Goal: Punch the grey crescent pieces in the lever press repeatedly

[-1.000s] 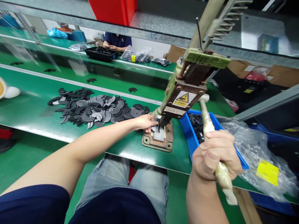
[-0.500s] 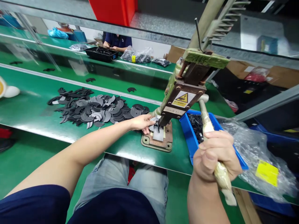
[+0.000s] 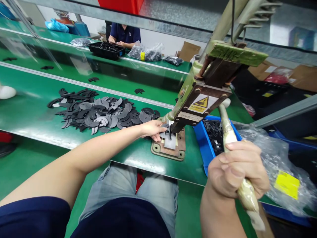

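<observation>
My left hand (image 3: 154,129) pinches a dark grey curved plastic piece (image 3: 163,134) under the ram of a green hand press (image 3: 182,94). The piece rests at the small metal plate (image 3: 170,142) on the brown press base (image 3: 156,152). My right hand (image 3: 236,168) is wrapped round the press lever (image 3: 228,132), whose grip is covered in clear and yellowish tape. Left of the press lies a pile of similar grey curved pieces (image 3: 99,112), close to my left forearm. My fingers partly hide the held piece.
A blue bin (image 3: 205,150) of small black parts stands right of the press, beside a clear plastic bag (image 3: 264,148). Behind a rail, several black pieces lie on a green strip. Across it, a person (image 3: 125,34) works at a black tray (image 3: 106,53).
The view has shifted, so the press and my right hand on its lever appear farther right and larger. My left hand still holds the piece at the press base.
</observation>
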